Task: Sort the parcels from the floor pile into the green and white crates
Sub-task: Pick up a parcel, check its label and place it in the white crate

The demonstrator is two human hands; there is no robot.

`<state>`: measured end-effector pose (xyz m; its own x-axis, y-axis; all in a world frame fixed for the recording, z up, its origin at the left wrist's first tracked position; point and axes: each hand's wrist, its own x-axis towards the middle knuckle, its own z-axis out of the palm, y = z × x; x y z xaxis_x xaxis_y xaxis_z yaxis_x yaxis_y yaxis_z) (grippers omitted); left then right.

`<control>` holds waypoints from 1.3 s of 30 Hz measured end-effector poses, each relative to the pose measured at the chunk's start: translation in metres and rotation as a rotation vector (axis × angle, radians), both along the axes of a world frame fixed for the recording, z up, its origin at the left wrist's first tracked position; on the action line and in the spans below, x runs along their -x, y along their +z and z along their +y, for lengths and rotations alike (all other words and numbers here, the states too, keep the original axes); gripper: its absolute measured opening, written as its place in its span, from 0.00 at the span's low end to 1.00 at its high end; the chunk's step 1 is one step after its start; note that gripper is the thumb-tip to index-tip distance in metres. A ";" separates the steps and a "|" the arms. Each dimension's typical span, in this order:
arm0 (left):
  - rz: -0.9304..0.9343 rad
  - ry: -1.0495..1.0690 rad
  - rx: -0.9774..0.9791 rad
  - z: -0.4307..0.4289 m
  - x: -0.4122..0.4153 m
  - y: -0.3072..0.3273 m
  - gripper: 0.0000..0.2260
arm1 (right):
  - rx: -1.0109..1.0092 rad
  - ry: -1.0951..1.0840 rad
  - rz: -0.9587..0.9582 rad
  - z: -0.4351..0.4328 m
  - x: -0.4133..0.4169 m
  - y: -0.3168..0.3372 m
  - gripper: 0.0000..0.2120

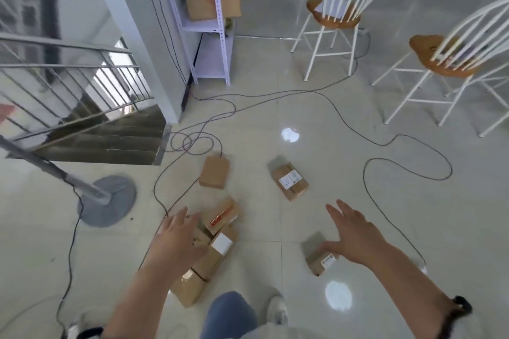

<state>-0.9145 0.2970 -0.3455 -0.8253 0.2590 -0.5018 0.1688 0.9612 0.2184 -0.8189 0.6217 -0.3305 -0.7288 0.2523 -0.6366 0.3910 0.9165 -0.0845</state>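
Hovering left hand (176,239) spread over parcel pile (223,216) | right hand (355,234) spread above small parcel (321,261) | open floor (264,228) between

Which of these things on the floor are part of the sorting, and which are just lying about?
Job: plain parcel, labelled parcel, small parcel by the right hand, parcel heap under the left hand. No crates in view.
Lying about: cables, left chair, right chair, stand base, shelf rack.
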 end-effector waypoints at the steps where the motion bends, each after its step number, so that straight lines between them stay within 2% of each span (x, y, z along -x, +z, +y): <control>1: -0.001 -0.012 0.000 0.011 0.006 0.000 0.36 | 0.007 -0.009 0.004 0.008 0.006 -0.002 0.44; 6: -0.004 -0.121 -0.012 0.069 0.060 -0.005 0.34 | 0.055 -0.091 0.013 0.036 0.041 -0.017 0.44; 11: -0.040 -0.317 0.021 0.131 0.133 -0.021 0.32 | 0.070 -0.199 0.012 0.060 0.080 -0.033 0.43; 17: -0.063 -0.508 0.080 0.207 0.211 -0.089 0.34 | 0.154 -0.337 0.027 0.091 0.129 -0.104 0.41; 20: -0.098 -0.556 0.097 0.247 0.228 -0.171 0.34 | 0.237 -0.377 0.035 0.104 0.147 -0.183 0.41; 24: -0.158 -0.587 0.102 0.288 0.240 -0.313 0.36 | 0.295 -0.449 0.028 0.126 0.162 -0.324 0.41; 28: -0.186 -0.544 0.110 0.325 0.275 -0.483 0.41 | 0.378 -0.659 0.000 0.174 0.173 -0.498 0.41; 32: -0.173 -0.538 0.118 0.351 0.317 -0.638 0.47 | 0.581 -0.918 -0.054 0.214 0.180 -0.653 0.39; 36: -0.180 -0.376 -0.135 0.383 0.343 -0.742 0.54 | 0.790 -1.173 0.112 0.238 0.202 -0.749 0.28; 39: -0.177 -0.327 -0.307 0.399 0.346 -0.782 0.57 | 0.983 -1.268 0.223 0.241 0.231 -0.777 0.29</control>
<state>-1.2609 0.6958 -1.1278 -0.5850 0.6486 -0.4870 0.3859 0.7507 0.5362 -1.0495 0.8625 -1.1075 -0.4757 0.3118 -0.8225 0.7145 -0.4083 -0.5681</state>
